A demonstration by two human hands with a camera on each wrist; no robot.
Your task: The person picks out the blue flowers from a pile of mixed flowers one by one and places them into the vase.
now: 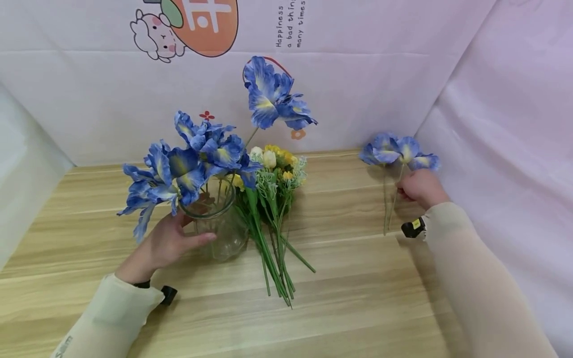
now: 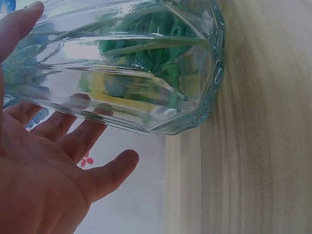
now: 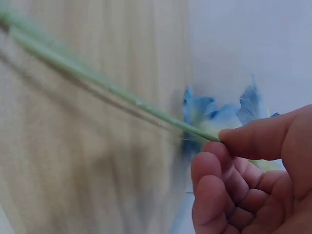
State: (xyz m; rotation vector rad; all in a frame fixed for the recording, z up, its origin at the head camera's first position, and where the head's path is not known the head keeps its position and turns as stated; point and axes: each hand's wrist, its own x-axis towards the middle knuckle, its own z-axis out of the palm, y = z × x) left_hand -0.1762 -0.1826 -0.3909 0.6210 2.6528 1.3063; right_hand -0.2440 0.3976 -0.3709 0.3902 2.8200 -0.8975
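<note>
My left hand (image 1: 167,243) holds a clear glass vase (image 1: 226,236) by its side, thumb in front and fingers behind. In the left wrist view, the fingers (image 2: 85,131) reach past the faceted glass, and green stems show through it. Several blue irises (image 1: 179,169) stand in the vase, one rising higher toward the back wall. Over at the right, my right hand (image 1: 421,188) pinches the thin green stem (image 3: 146,106) of a blue iris (image 1: 409,149) between thumb and index finger. Another blue iris (image 1: 380,149) lies close beside it, its stem on the table.
Yellow and white flowers (image 1: 277,164) with long green stems lie on the wooden table (image 1: 349,288), just right of the vase. A printed white cloth (image 1: 358,64) hangs behind the table, and more pale cloth (image 1: 501,164) borders the right side.
</note>
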